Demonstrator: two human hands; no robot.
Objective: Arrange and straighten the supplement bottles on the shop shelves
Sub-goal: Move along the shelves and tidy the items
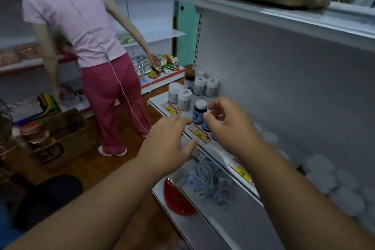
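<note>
I see both hands mid-frame over the shelf front edge. Left hand hovers w/ a wide grip, fingers spread, holding nothing. Right hand has a narrow grip, fingertips curled beside a blue bottle; contact unclear. White-capped bottles cluster upper centre, bare shelf between. Cardboard box lower left holds packets. Person in pink upper left.
</note>
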